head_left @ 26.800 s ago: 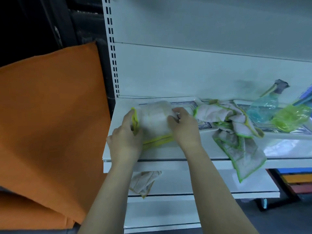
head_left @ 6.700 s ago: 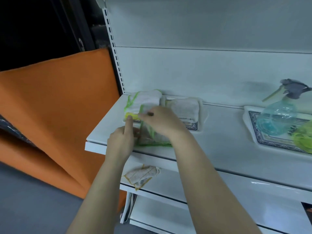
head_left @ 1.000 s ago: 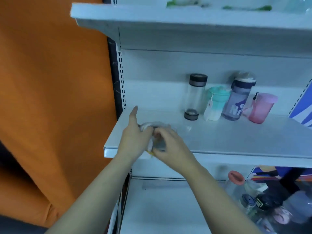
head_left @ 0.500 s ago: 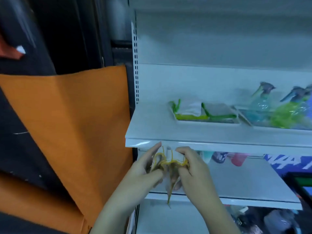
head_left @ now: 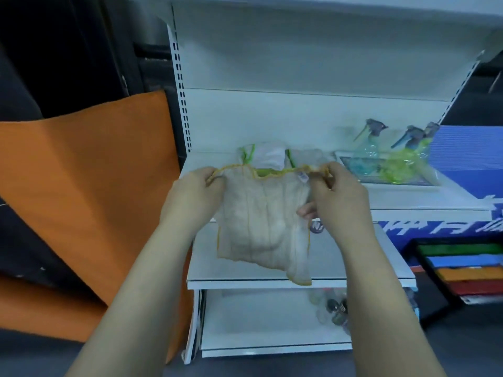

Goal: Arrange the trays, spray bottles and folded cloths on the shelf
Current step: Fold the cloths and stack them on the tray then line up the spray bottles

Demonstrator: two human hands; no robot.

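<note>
A beige cloth with a yellow hem (head_left: pixel 262 227) hangs spread in front of the white shelf (head_left: pixel 424 202). My left hand (head_left: pixel 196 197) pinches its top left corner and my right hand (head_left: pixel 337 197) pinches its top right corner. Behind it, on the shelf, two folded cloths with green hems (head_left: pixel 268 156) lie side by side; the tray under them is hidden. To the right, a patterned tray (head_left: pixel 351 161) holds a clear blue spray bottle (head_left: pixel 370 148) and a yellow-green spray bottle (head_left: pixel 402 161).
An orange board (head_left: pixel 89 202) leans left of the shelving. A blue box (head_left: pixel 468 159) stands at the right end of the shelf. Coloured flat items (head_left: pixel 462 270) are stacked low on the right. Bottles (head_left: pixel 334 311) sit on the lowest shelf.
The cloth was bunched between both hands below the shelf edge half a second ago. Now it is pulled apart and held up flat by its top corners.
</note>
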